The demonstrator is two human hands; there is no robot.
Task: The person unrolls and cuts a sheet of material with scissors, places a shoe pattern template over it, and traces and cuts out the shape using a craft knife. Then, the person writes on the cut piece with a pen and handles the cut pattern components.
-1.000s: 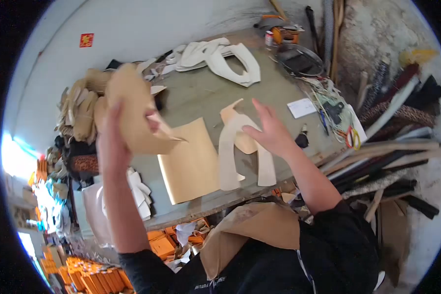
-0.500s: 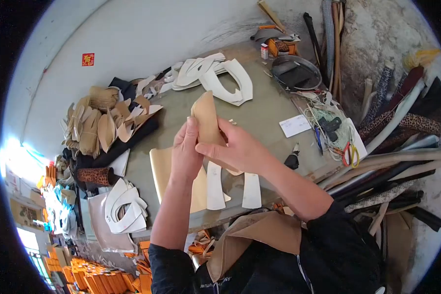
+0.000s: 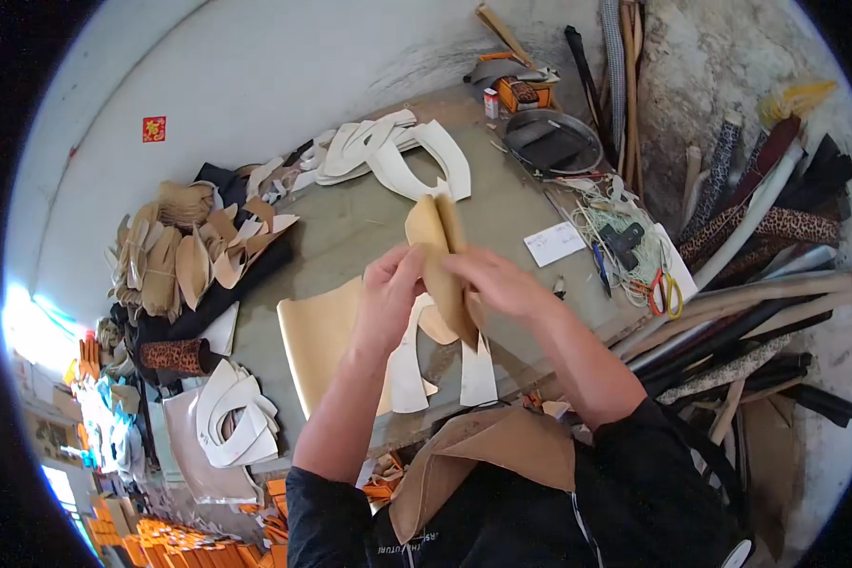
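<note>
Left hand (image 3: pixel 390 284): closed, in the head view, on tan pieces (image 3: pixel 428 232) held parted above the table (image 3: pixel 346 241).
Right hand (image 3: pixel 502 282): set against their other side; its closure cannot be told.
Tan bundles (image 3: pixel 156 260): apparently already cut and gathered.
Held pieces: handling seemingly unfinished; the amount left cannot be told.

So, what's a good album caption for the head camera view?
Left hand and right hand handle tan pieces above a cluttered table.

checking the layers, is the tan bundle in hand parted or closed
Parted at the top: the tan bundle shows two layers standing apart. Folded or stacked, cannot tell.
</note>
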